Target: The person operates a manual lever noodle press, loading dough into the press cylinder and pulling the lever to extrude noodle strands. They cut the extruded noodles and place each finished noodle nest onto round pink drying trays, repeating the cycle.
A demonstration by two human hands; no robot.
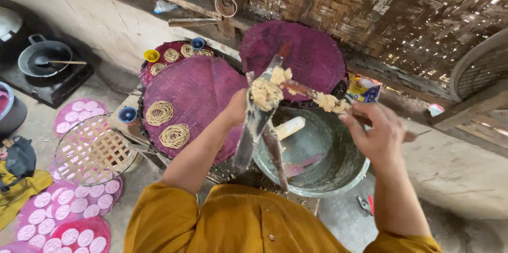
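Left hand point(236, 107) grips the press point(257, 126); right hand point(377, 135) holds a dough-laden stick point(317, 96) beside it. Risk: dough point(266, 93) could drop into the basin point(338, 179) below if scraped unevenly.

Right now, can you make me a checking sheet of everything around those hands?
Surface: grey floor, dusty.
Job's things: metal press smeared with dough; stick carrying more; metal basin below.
Clutter: purple mats with noodle coils; woven tray; pan.
Grips: left hand holds the press; right hand holds the stick.
Cables: nothing seen.
Surroundings: woven bamboo wall.
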